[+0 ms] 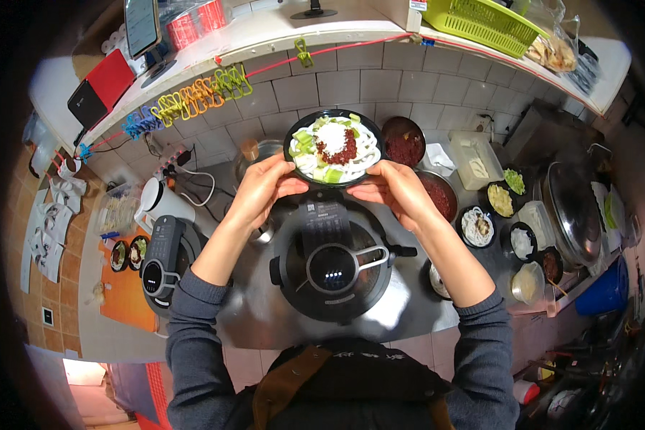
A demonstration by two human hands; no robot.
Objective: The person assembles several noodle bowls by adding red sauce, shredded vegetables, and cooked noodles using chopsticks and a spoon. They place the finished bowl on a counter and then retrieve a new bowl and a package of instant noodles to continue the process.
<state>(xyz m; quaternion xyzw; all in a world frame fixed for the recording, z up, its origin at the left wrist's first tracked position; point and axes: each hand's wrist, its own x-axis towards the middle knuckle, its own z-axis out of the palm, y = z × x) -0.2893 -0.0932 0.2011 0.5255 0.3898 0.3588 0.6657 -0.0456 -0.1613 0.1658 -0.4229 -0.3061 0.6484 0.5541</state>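
Note:
Between my two hands is a round black bowl [337,184], raised over the steel counter [244,315]. White noodles [369,150], pale green vegetable pieces [304,138], a dark red sauce [344,153] and a heap of white powder or grains [331,135] fill it. My left hand [262,188] grips its left rim, the thumb on top. On the opposite side, my right hand [400,192] holds the rim the same way, fingers underneath. Just below the bowl stands a round electric cooker [333,276] with a dark lid and lit display.
Right of my hands are pots of dark red sauce [403,142], a small bowl of noodles [478,226], several tubs of ingredients and a large domed lid [575,204]. A second cooker [166,265] and white kettle [166,202] stand left. Clips [193,99] hang below the shelf [279,44].

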